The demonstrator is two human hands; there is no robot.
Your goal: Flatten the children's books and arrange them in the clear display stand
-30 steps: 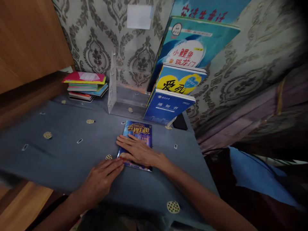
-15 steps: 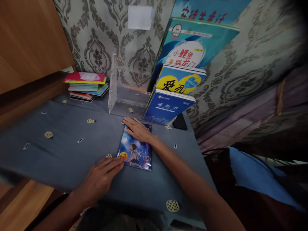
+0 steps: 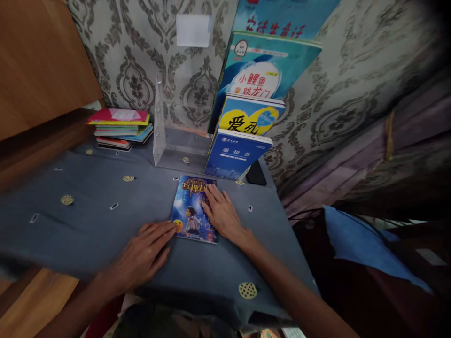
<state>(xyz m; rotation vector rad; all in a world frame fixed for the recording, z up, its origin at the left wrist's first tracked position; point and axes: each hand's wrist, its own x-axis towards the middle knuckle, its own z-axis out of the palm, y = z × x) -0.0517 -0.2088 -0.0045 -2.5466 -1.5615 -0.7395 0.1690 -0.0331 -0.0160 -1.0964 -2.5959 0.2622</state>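
A blue book [image 3: 188, 202] with a picture of a boy and gold lettering lies flat, cover up, on the cloth-covered table. Stretched out along its right side, my right hand [image 3: 223, 211] rests with its fingers on the cover. My left hand [image 3: 150, 249] lies on the cloth with extended fingers, the tips touching the book's lower left edge. Just behind the book stands a clear acrylic rack [image 3: 181, 159]. Its right side holds several upright books, with a dark blue booklet [image 3: 237, 157] at the front.
A stack of books [image 3: 121, 129] sits at the back left of the table [image 3: 88, 230]. A black phone-like object [image 3: 256, 173] lies beside the rack on the right. Patterned wall covering rises behind, and a blue cloth [image 3: 369, 244] hangs at the right.
My right hand has slid from the book's top left to its right side, uncovering the title. My left hand stays at the lower left edge. The whole view has shifted slightly.
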